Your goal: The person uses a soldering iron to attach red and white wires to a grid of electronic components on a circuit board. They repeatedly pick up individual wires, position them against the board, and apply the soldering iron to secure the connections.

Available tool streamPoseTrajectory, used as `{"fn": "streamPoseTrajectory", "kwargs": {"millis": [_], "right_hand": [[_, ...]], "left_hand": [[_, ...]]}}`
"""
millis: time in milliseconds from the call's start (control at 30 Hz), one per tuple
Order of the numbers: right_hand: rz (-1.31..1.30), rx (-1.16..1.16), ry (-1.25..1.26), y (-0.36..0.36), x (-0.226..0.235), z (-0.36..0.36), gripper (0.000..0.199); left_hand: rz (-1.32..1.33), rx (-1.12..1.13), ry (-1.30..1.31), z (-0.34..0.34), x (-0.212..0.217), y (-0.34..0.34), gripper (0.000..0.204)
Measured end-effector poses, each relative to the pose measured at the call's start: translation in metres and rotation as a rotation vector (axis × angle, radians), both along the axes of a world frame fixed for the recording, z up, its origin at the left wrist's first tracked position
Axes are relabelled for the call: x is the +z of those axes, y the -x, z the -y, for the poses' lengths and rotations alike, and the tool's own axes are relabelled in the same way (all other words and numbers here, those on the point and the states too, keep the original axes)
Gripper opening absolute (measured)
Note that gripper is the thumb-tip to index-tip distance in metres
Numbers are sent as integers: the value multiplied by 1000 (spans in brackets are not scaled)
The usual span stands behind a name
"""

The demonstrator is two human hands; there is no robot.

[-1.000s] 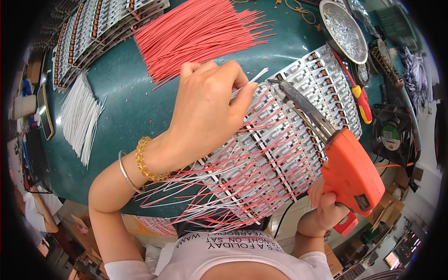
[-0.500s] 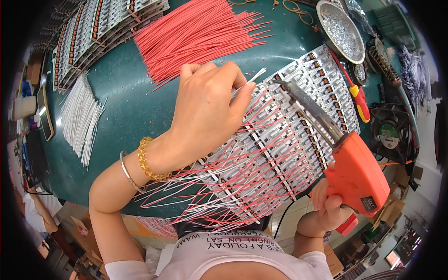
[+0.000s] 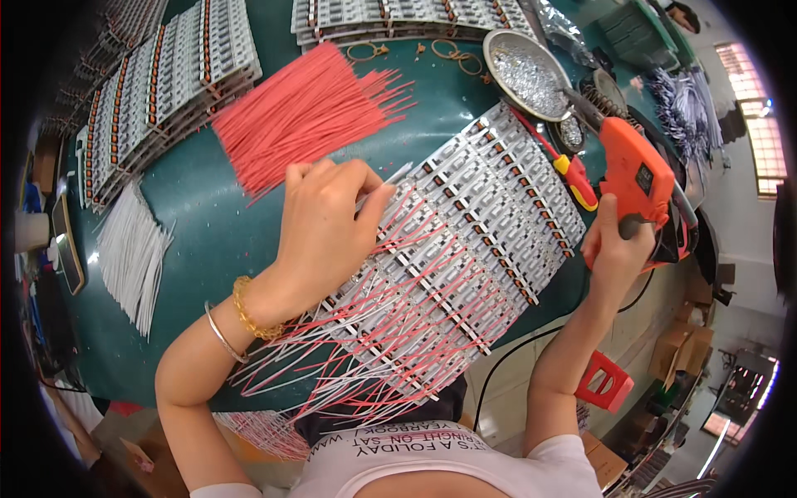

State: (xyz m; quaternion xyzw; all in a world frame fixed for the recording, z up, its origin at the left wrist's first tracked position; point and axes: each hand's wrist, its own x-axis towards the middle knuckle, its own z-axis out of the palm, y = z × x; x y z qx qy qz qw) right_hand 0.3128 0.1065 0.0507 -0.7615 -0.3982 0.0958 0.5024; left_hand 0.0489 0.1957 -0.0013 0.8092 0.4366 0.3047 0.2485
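My left hand (image 3: 328, 224) pinches a few white wires (image 3: 401, 173) between thumb and fingers, over the left edge of a panel of small circuit boards (image 3: 477, 207). Red and white wires (image 3: 357, 336) stick out from the panel's near-left part and spread toward me. My right hand (image 3: 618, 245) is closed round the handle of a red soldering gun (image 3: 635, 170), raised to the right of the panel. Its front end points to the far left, beside a metal dish (image 3: 488, 56) of silvery bits; the tip is hard to make out there.
A bundle of red wires (image 3: 290, 116) and a bundle of white wires (image 3: 133, 257) lie on the green table (image 3: 212, 220). Stacked board panels (image 3: 178, 75) stand far left, more panels (image 3: 398, 21) at the back. A red-and-yellow screwdriver (image 3: 575, 176) lies right of the panel.
My right hand has moved the soldering gun away from the panel, up and to the right toward the metal dish. My left hand still pinches the white wires. The view has shifted.
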Motion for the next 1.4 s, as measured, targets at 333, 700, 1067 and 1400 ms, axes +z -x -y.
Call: {"fn": "streamPoseTrajectory", "kwargs": {"millis": [333, 700, 1067, 1400], "right_hand": [[-369, 311, -164, 51, -12, 81, 74], [-372, 401, -7, 47, -42, 105, 64], [-295, 363, -6, 51, -39, 108, 70], [-373, 327, 30, 58, -36, 107, 65]], "left_hand": [[9, 14, -19, 2, 0, -3, 17], [-7, 17, -66, 3, -1, -5, 17], [-10, 16, -77, 3, -2, -5, 17], [-22, 19, -34, 3, 0, -5, 17]]}}
